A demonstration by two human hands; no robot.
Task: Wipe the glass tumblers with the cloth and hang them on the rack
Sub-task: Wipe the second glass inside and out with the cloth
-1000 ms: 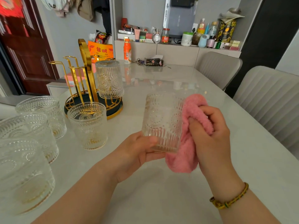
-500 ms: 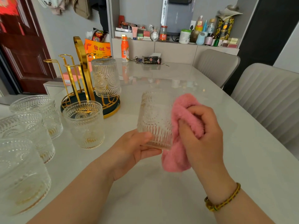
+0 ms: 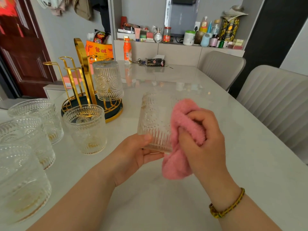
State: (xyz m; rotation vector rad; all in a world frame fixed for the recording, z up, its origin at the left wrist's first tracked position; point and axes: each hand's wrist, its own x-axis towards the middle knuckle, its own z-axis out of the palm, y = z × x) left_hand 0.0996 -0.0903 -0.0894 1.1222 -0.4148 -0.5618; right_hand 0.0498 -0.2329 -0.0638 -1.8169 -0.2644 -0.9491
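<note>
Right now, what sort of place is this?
Probably a home dining room: a long pale stone-look table, grey ribbed padded chairs beside it, and a beige wall shelf crowded with bottles and jars.

At the lower left, the nearest tumbler (image 3: pixel 20 185) is blurred and cut by the frame's left edge. The held tumbler (image 3: pixel 154 120) has its wall toward frame right hidden behind the pink cloth (image 3: pixel 176 164), and the right hand (image 3: pixel 205 139) buries its fingertips in that cloth. The left hand (image 3: pixel 133 157) hides most of its fingers under the glass base. On the rack (image 3: pixel 83 67), the peg inside the hung tumbler (image 3: pixel 108 80) cannot be made out. Labels on the shelf bottles (image 3: pixel 205 30) at upper middle are too small to read.
</note>
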